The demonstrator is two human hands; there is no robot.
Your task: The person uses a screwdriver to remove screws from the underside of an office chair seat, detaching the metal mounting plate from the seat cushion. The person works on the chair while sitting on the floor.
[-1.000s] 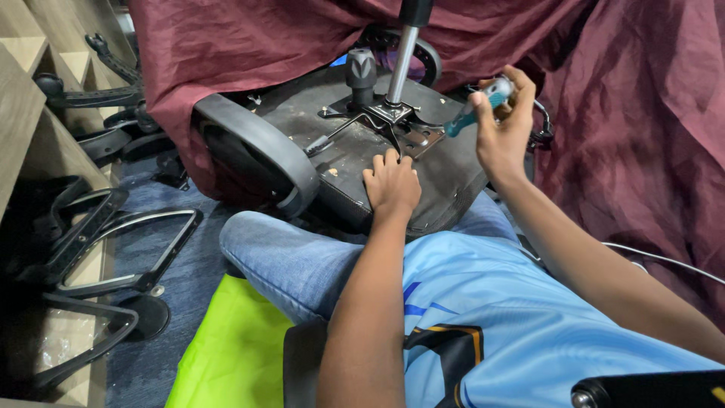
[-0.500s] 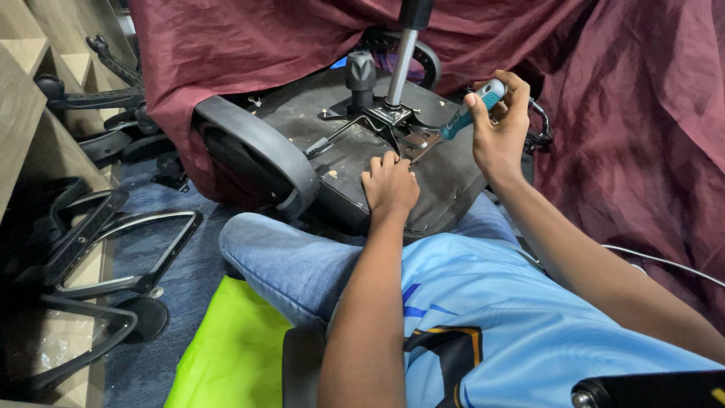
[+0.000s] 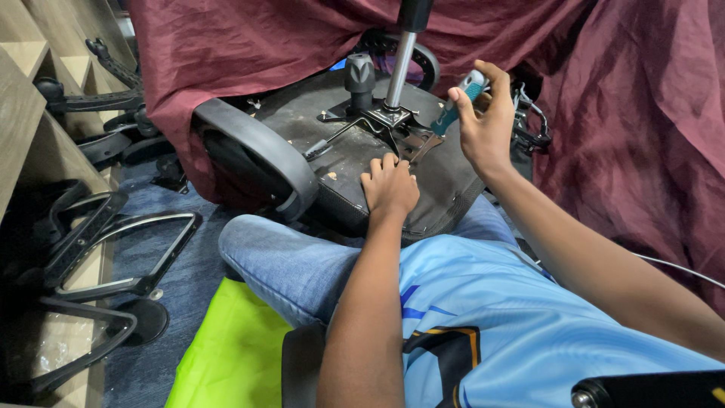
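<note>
Screwdriver gripped in raised right hand.

A crumpled maroon cloth hangs across the back and right side like a curtain. Dark blue carpet covers the floor. On the left stand pale wooden shelves, with loose black plastic chair armrest frames lying beside them. A bright lime-green sheet lies nearest the camera.

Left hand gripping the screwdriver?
No, the left hand lies flat on the underside of the chair seat, while the right hand holds the teal-handled screwdriver.
</note>
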